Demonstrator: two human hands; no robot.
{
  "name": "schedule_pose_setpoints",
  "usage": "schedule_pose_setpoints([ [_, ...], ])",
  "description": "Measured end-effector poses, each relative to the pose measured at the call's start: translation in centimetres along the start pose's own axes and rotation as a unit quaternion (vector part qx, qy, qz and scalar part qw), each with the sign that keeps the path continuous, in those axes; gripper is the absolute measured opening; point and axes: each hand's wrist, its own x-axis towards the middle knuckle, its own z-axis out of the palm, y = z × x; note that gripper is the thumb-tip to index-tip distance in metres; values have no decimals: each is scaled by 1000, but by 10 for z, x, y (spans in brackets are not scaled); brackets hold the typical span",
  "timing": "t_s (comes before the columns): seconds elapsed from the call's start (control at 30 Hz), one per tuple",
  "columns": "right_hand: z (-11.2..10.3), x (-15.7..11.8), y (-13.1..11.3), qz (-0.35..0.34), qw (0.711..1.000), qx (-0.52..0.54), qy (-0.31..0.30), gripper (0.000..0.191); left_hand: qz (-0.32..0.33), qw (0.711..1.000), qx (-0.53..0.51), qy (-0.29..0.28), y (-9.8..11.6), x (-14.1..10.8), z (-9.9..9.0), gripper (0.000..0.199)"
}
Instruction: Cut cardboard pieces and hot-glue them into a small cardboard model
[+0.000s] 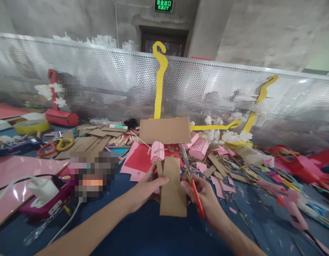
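Thumb on top, my left hand pinches a brown cardboard rectangle along its left edge. A narrower cardboard strip lies beside it in the same grip. My right hand is closed around red-handled scissors, whose blades point away from me. The right thumb and fingertips are close to the rectangle's right edge; I cannot tell whether they touch it. Just beyond the cardboard is a small pink paper box, with red paper behind it.
A cardboard box with an upright yellow hook stands ahead, before a perforated metal panel. Cardboard and pink scraps litter the right. A pink glue gun lies far right. At left sits a purple power strip with cables.
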Motion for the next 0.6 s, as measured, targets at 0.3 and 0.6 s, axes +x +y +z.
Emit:
schedule_pose_setpoints([
  [0.3, 0, -3, -1, -3, 997, 30, -77, 43, -18, 1000, 5, -4, 1, -2, 3, 71],
  [0.6, -4, -4, -9, -32, 996, -25, -78, 42, -27, 999, -24, 0, 4, -1, -1, 64],
])
